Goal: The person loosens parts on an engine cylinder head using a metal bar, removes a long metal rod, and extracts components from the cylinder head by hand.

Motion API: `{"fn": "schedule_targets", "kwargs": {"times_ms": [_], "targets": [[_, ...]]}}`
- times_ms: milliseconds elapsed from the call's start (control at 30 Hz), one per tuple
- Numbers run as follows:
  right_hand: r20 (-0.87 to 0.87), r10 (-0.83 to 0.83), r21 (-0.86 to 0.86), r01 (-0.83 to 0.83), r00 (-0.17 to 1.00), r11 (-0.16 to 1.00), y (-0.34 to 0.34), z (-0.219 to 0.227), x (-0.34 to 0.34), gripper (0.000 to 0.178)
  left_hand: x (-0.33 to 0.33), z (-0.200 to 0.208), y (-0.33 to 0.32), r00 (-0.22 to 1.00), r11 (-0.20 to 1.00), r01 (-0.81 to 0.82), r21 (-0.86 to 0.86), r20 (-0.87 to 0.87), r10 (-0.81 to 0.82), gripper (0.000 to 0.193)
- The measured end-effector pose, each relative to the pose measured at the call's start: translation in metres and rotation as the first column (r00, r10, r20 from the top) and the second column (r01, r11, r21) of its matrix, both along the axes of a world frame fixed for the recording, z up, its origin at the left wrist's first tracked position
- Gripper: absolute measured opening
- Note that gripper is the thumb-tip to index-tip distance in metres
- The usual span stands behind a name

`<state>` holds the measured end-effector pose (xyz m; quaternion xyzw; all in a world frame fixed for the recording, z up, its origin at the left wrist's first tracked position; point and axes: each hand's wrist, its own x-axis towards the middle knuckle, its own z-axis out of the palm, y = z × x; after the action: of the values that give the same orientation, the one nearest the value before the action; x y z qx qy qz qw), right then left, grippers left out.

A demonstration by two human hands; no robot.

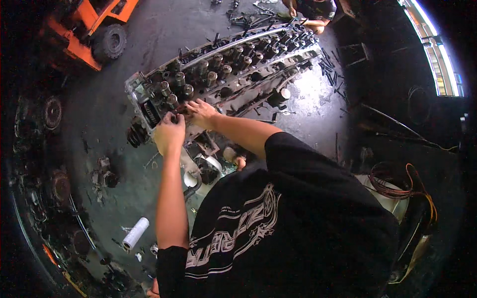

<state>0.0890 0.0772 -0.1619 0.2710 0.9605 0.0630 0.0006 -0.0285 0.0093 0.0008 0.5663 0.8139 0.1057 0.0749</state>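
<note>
A long metal engine cylinder head (233, 94) runs from the left toward the far right in front of me, with rows of upright valve springs (211, 78) along it. At its near left end, my left hand (169, 134) has its fingers drawn together in a pinch over the edge. Whatever lies between those fingers is too dark and small to make out. Just to the right, my right hand (202, 114) lies on the engine with fingers stretched leftward, touching dark parts beside the nearest springs. The fingertips are partly lost among those parts.
Loose bolts and rods (328, 67) lie on the floor beyond the far right end, where another person's arm (313, 23) shows. An orange wheeled machine (102, 25) stands far left. Near left are a white roll (135, 233) and dark metal parts (104, 174). Coiled cables (392, 184) lie right.
</note>
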Motion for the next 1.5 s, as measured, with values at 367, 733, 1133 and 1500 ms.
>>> {"fn": "schedule_targets", "kwargs": {"times_ms": [367, 733, 1133, 1500], "targets": [[0.057, -0.189, -0.223, 0.197, 0.98, 0.955, -0.008, 0.014, -0.016, 0.046, -0.006, -0.004, 0.003, 1.0, 1.0, 0.006, 0.022, 0.005, -0.006, 0.038], [-0.082, -0.209, -0.206, 0.188, 0.974, 0.96, -0.002, 0.027, -0.015, 0.04, -0.002, 0.005, 0.002, 0.999, 0.999, 0.034, -0.026, 0.029, -0.034, 0.039], [-0.121, -0.041, -0.117, 0.027, 0.992, 0.993, 0.003, 0.017, 0.005, 0.033, -0.003, 0.006, 0.002, 1.0, 0.998, 0.006, -0.063, 0.022, -0.004, 0.044], [-0.014, -0.21, -0.294, 0.197, 0.978, 0.935, -0.008, 0.013, -0.022, 0.046, -0.002, 0.005, 0.002, 0.999, 0.994, -0.007, -0.113, 0.033, 0.011, 0.043]]}}
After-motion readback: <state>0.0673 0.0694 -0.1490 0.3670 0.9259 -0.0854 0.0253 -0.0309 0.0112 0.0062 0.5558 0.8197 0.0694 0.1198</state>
